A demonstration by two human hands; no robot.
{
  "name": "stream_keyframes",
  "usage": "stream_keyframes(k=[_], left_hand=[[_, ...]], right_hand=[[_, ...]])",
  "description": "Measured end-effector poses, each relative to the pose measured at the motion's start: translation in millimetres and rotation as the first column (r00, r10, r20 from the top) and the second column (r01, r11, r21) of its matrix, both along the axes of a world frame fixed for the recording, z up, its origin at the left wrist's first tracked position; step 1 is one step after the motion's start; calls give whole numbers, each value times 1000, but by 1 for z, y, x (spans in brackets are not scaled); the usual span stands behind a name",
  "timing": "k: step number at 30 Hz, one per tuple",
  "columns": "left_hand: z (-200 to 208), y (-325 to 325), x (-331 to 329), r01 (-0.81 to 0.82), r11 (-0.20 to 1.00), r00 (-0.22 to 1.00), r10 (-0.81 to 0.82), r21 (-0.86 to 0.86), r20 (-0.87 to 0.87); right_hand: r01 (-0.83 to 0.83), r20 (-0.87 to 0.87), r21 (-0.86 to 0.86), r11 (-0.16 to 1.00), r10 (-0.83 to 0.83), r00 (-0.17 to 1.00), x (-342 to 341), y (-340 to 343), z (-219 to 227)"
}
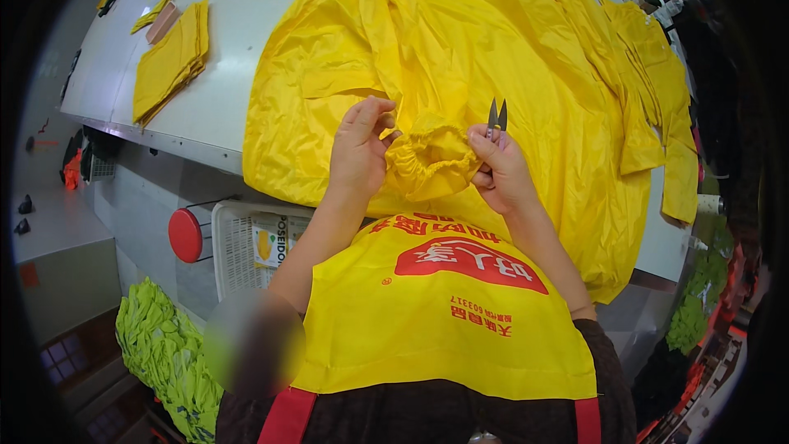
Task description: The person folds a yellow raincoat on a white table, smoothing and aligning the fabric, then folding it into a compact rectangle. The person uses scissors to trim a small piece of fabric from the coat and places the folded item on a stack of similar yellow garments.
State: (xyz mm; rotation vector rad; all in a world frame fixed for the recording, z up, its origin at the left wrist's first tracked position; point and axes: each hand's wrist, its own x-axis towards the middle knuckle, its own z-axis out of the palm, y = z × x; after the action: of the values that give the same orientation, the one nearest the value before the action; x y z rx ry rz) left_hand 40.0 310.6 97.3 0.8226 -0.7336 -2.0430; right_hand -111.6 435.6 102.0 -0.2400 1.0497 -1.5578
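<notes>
A large yellow garment (526, 74) of thin, shiny cloth lies spread and rumpled over the table in front of me. Its gathered elastic cuff (427, 185) faces me, with the round opening showing. At the cuff's left side is my left hand (362, 144), fingers curled and closed on its edge; the thumb is partly hidden. My right hand (503, 168) pinches the cuff's right edge between thumb and finger. The same hand holds small thread snips (497, 117), their dark blades pointing away from me and slightly apart.
Folded yellow pieces (171, 62) lie on the white table (238, 12) at left, more yellow cloth (657, 74) at right. Below the table's edge stand a red round stool (185, 235) and a white basket (232, 251). Lime-green cloth (164, 345) is heaped at lower left.
</notes>
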Motion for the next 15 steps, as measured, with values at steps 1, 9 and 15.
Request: stream_keyframes(k=[1, 9, 15], left_hand=[[-3, -4, 5, 33, 999, 999, -33, -11, -31], [-30, 9, 24, 249, 787, 906, 16, -565, 422], [-20, 19, 24, 466, 878, 885, -461, -110, 63]], right_hand=[[8, 28, -11, 1000, -8, 1000, -1, -2, -1], [15, 79, -68, 998, -10, 997, -11, -3, -2], [-52, -17, -162, 985, 50, 999, -9, 7, 5]])
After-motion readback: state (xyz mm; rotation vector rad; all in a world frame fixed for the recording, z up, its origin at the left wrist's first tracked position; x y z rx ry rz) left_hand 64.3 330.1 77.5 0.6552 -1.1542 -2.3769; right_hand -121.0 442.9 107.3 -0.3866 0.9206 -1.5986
